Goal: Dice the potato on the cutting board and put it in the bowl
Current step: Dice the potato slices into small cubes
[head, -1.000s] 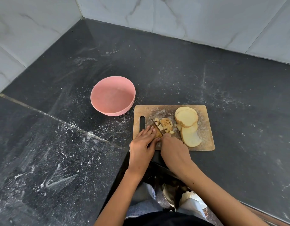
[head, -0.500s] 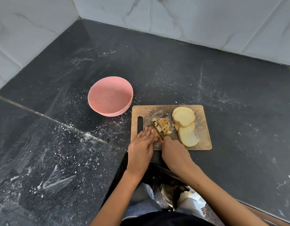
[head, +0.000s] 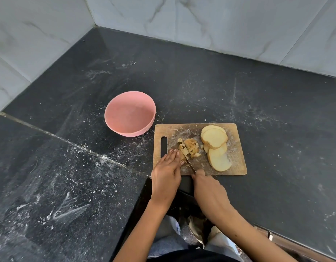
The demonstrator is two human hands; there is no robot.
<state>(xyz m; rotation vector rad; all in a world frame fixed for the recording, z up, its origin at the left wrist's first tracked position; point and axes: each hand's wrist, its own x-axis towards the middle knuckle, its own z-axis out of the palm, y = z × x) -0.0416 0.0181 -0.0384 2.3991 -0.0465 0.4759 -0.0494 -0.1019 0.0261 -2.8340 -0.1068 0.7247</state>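
The potato is partly cut. A small pile of cubes [head: 190, 149] sits on the board [head: 237, 159], and big slices [head: 214, 138] lie near it, not cut yet. The right hand [head: 208, 188] is wrapped around the knife [head: 188, 161], whose blade is down among the cubes. The left hand [head: 166, 173] lies flat, fingers straight, pressing a potato bit beside the blade. The pink bowl [head: 152, 108] on the tabletop [head: 277, 110] has no potato in it. Most of the job is left.
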